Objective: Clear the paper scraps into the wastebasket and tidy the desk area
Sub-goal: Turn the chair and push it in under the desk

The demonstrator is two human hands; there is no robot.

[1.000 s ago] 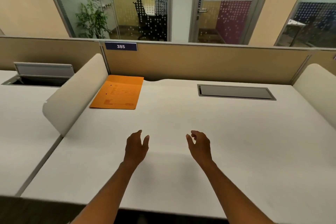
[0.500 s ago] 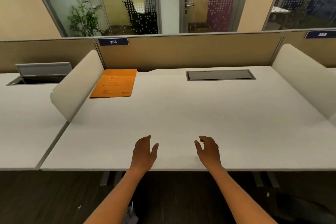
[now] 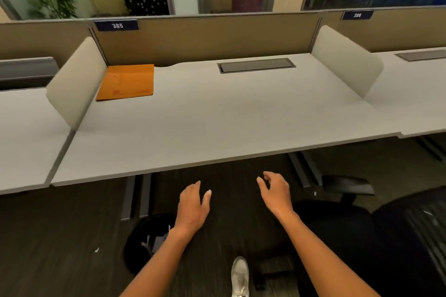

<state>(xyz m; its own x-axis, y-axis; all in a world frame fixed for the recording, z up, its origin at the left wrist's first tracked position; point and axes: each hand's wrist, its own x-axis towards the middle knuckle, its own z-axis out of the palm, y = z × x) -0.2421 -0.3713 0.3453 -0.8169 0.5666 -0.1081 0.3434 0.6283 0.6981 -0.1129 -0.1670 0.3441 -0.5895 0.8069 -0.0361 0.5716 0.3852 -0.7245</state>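
A white desk (image 3: 217, 123) stretches across the view, with an orange folder (image 3: 126, 82) lying flat in its back left corner. A black wastebasket (image 3: 142, 243) stands on the dark floor under the desk's front edge, with paper scraps inside; my left forearm hides part of it. One small white scrap (image 3: 97, 250) lies on the floor to the left of the basket. My left hand (image 3: 193, 207) and my right hand (image 3: 277, 193) hover in front of the desk edge, above the floor, both empty with fingers apart.
Beige side dividers (image 3: 74, 84) bound the desk left and right, a tan partition (image 3: 205, 38) closes the back. A grey cable hatch (image 3: 255, 65) is set into the desk. A black office chair (image 3: 398, 236) stands at the lower right. My white shoe (image 3: 240, 275) is on the floor.
The view has pulled back from the desk and dropped. Both hands moved from over the desktop to in front of its edge. The wastebasket, chair and shoe came into view.
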